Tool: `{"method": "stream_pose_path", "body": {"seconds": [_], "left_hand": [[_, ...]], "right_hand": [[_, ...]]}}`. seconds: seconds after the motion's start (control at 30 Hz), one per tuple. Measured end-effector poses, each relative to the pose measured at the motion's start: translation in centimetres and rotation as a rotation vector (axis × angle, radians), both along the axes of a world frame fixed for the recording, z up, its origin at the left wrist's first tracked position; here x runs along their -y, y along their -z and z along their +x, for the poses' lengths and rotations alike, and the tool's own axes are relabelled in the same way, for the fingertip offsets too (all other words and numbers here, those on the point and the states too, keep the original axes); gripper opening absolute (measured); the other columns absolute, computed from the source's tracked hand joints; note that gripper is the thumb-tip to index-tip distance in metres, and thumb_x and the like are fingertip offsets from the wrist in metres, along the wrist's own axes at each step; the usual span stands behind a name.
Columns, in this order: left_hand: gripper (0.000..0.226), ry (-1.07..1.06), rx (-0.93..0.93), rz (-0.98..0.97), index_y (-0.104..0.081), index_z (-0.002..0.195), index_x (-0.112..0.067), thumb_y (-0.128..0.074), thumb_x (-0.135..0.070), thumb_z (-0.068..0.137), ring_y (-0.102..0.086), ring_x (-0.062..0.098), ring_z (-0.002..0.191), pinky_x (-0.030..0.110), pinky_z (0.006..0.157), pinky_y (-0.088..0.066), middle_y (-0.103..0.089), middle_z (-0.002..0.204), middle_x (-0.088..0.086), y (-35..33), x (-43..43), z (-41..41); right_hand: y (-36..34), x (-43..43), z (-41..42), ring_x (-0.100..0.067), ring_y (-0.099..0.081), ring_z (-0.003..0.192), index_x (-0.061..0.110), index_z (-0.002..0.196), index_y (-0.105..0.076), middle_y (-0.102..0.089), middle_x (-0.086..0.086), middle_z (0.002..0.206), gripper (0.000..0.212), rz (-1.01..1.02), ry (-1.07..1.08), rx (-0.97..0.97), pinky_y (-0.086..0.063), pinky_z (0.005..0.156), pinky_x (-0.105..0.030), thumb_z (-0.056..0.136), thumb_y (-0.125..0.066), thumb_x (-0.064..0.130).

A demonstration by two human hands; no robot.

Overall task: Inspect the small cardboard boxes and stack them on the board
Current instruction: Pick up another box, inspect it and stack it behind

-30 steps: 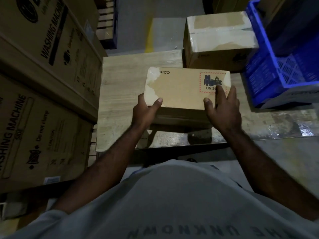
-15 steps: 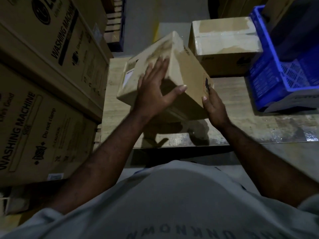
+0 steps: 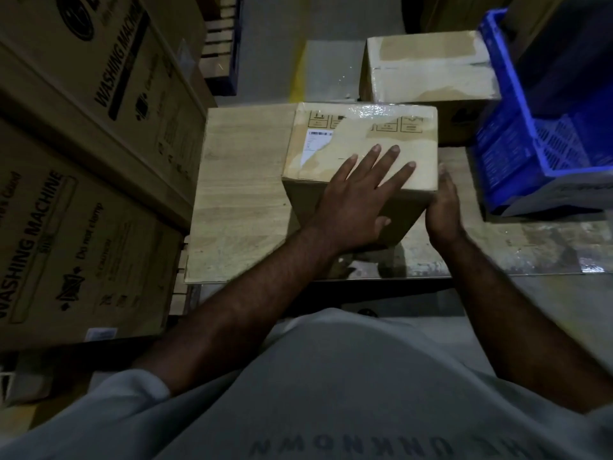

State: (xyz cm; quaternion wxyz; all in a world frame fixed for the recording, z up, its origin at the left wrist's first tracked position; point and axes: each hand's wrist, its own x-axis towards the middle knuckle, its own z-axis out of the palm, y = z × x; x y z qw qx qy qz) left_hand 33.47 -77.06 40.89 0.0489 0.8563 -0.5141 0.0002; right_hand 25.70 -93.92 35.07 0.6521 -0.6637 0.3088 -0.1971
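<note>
Dim warehouse aisle, concrete floor, with a pale wooden board (image 3: 242,194) laid flat ahead. Tall washing machine cartons (image 3: 83,154) stacked along the left; a blue plastic crate (image 3: 530,154) at the right; a taped cardboard box (image 3: 428,78) at the far side, just beyond the board. Small cardboard box (image 3: 361,151) held over the middle-right of the board, shipping label and handling symbols turned up, glossy tape across the far edge. Left hand (image 3: 358,200) spread wide and flat on the top face, fingers splayed, thumb wrapped over the near face. Right hand (image 3: 442,207) open and pressed flat against the right side, edge-on. Cannot tell whether the underside touches the board or hangs just above it; near face in shadow. Probably mid-inspection, one more face being checked before setting down. Risks from here: grip by pressure only, no fingers underneath, so a slip on the slick tape could drop a corner onto the board; a careless set-down could knock the crate close by on the right.
</note>
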Motion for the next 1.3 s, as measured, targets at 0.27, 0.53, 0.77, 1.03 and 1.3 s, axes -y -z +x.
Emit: {"method": "stream_pose_path", "body": {"seconds": [0.27,0.53,0.77,1.03,1.3], "left_hand": [[0.099,-0.175,-0.017,0.005,-0.005,0.164,-0.016,-0.062,-0.053,0.093,0.004,0.032,0.158,0.05,0.127,-0.005,0.004,0.171,0.014,-0.9,-2.4,1.4],[0.119,-0.283,-0.022,0.099,-0.001,0.163,-0.01,-0.056,-0.077,0.081,0.006,0.039,0.157,0.049,0.126,-0.003,0.008,0.169,0.024,0.2,-3.5,2.5],[0.125,-0.297,-0.009,0.094,-0.005,0.163,-0.008,-0.024,-0.092,0.072,0.003,0.038,0.157,0.051,0.128,-0.008,0.005,0.169,0.024,0.2,-3.2,2.6],[0.109,-0.34,-0.095,0.044,-0.012,0.163,-0.013,-0.015,-0.089,0.085,0.001,0.033,0.158,0.048,0.127,-0.004,-0.001,0.171,0.019,-1.0,-2.4,3.0],[0.089,-0.345,-0.062,0.0,-0.018,0.163,-0.02,-0.023,-0.079,0.096,-0.002,0.035,0.158,0.056,0.125,-0.004,-0.005,0.171,0.014,-1.9,1.4,7.5]], "right_hand": [[-3.8,-0.8,-2.5,-0.022,-0.036,0.153,0.012,0.163,-0.03,-0.041,-0.008,0.163,0.063,-0.745,-0.087,-0.05,-0.037,0.122,-0.045,0.109,-0.04,0.043],[-2.0,-2.5,-2.6,-0.032,-0.027,0.156,0.0,0.156,-0.04,-0.038,-0.019,0.163,0.072,-1.219,-0.19,-0.207,-0.023,0.126,-0.052,0.103,-0.051,0.049],[-1.6,-2.6,-2.3,-0.034,-0.034,0.153,-0.002,0.153,-0.044,-0.042,-0.021,0.161,0.075,-1.279,-0.152,-0.217,-0.021,0.126,-0.049,0.104,-0.044,0.054],[-3.1,-1.7,-2.0,-0.032,-0.037,0.152,0.001,0.149,-0.051,-0.047,-0.018,0.157,0.065,-1.249,-0.176,-0.22,-0.02,0.126,-0.057,0.106,-0.037,0.048],[-6.7,1.2,3.6,-0.028,-0.022,0.158,0.006,0.157,-0.038,-0.03,-0.015,0.168,0.074,-1.234,-0.236,-0.377,-0.006,0.128,-0.058,0.105,-0.028,0.058]]}}
